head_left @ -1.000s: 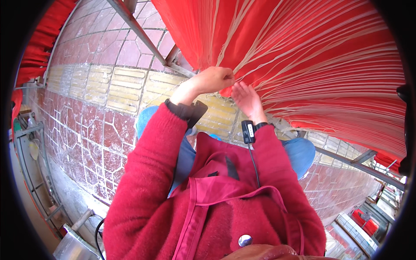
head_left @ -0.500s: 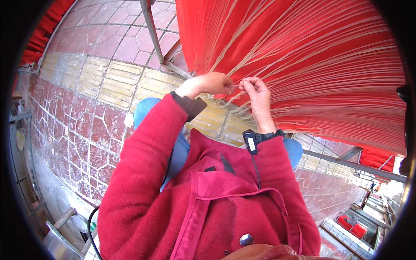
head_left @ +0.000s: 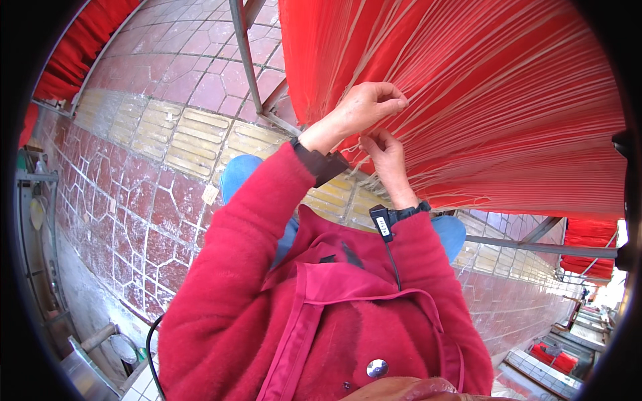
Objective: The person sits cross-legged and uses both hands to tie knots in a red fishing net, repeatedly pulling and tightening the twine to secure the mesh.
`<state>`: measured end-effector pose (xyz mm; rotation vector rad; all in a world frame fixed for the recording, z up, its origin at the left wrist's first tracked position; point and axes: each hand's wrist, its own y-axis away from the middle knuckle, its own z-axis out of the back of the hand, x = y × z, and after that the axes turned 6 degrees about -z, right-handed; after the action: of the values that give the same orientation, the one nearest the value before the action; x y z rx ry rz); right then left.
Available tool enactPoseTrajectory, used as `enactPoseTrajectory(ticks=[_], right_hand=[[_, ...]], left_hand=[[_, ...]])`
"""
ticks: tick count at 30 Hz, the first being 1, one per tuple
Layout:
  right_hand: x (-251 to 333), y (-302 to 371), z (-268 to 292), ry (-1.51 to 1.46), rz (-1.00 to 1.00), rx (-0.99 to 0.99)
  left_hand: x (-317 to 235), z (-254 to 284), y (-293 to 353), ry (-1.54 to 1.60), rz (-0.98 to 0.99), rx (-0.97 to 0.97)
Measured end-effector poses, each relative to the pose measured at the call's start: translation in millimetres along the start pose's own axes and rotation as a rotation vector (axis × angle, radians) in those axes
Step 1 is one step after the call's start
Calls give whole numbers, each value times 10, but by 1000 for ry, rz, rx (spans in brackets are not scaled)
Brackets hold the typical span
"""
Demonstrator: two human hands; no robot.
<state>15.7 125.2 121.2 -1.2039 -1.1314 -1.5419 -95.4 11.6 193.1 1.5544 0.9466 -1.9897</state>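
A large red cloth spreads across the upper right, with many thin pale strands fanning over it. Their loose ends hang in wisps along its lower edge. My left hand is over the cloth, thumb and forefinger pinched together; whatever lies between them is too fine to make out. Just below and to its right, my right hand is closed in a pinch on a pale strand near those ends. Both wrists wear dark bands, and a small black device is strapped at the right one.
A grey metal frame stands beside the cloth, with a horizontal bar at the right. Paving tiles cover the ground, including a yellow ridged strip. More red cloth hangs at the far left. My bent knees flank the work.
My left hand has risen up and right across the cloth, away from the strand ends. My right hand has dropped slightly and left. The view has shifted a little.
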Motion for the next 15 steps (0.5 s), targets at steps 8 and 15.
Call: enactPoseTrajectory(ticks=[8,15], right_hand=[[-48,95,-59,-185,-55,-24],[-96,24,-35,-118,-45,-142]], left_hand=[[160,33,83,121,14,-24],[460,231,174,93,16,163]])
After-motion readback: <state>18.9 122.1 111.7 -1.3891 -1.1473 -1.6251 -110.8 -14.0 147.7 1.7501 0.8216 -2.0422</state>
